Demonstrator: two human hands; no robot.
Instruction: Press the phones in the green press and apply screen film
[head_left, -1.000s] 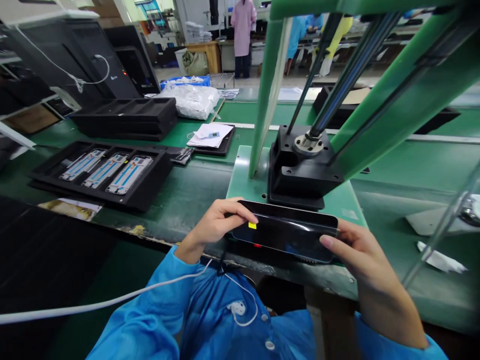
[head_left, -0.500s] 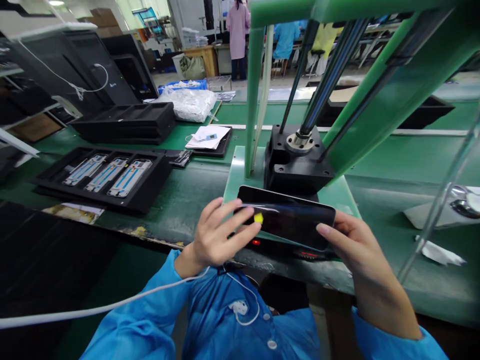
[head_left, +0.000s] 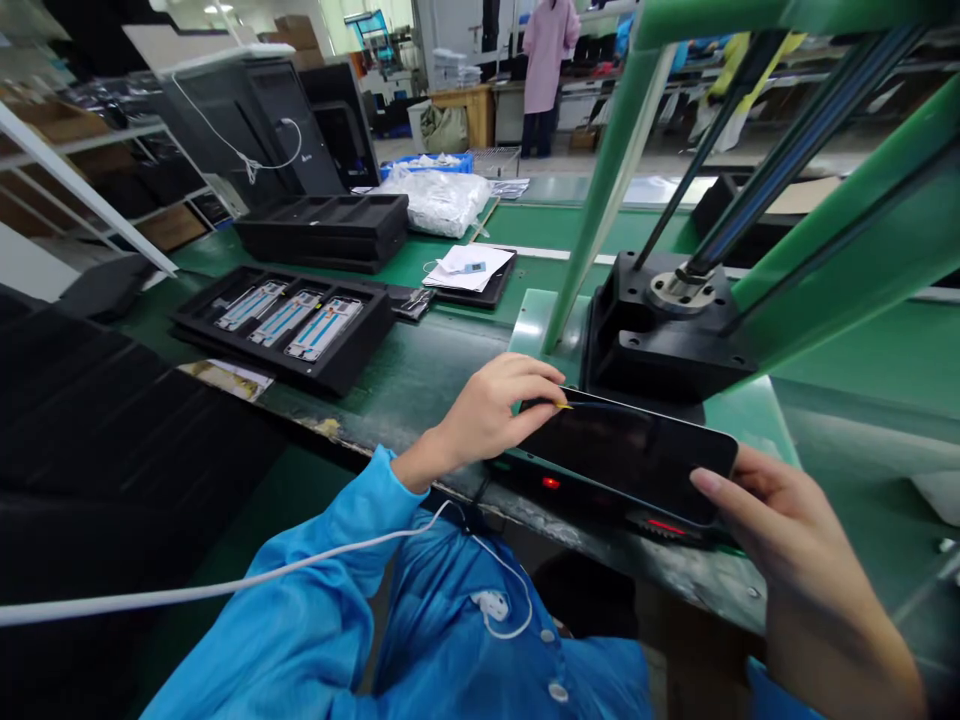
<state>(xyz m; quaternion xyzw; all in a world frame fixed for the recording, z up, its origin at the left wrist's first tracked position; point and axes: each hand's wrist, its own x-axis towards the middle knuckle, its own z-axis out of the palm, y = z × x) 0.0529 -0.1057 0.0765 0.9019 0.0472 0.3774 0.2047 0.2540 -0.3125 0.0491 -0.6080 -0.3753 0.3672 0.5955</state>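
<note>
A phone-sized black glass screen [head_left: 622, 455] with a thin light rim tilts in front of the press. My right hand [head_left: 772, 500] grips its right end, thumb on the glass and fingers behind. At the upper left edge of the screen, my left hand [head_left: 502, 405] pinches a small yellow tab [head_left: 564, 405] between thumb and fingertips. Whether the tab still sticks to the glass I cannot tell. Directly behind the screen stands the press's black block [head_left: 664, 325] on a pale green base [head_left: 536, 315]. A red light [head_left: 551, 482] glows below the screen.
On the left, a black foam tray [head_left: 337, 365] carries several phone frames [head_left: 324, 328]. Behind it are stacked black trays [head_left: 322, 235], a plastic-wrapped bundle [head_left: 435, 200] and papers [head_left: 469, 268]. Green press posts [head_left: 611, 190] rise nearby. A white cable [head_left: 225, 587] crosses my left sleeve.
My left fingers have closed from spread over the glass to a pinch on the yellow tab, now at the upper edge. The view has swung left, shifting everything rightward.
</note>
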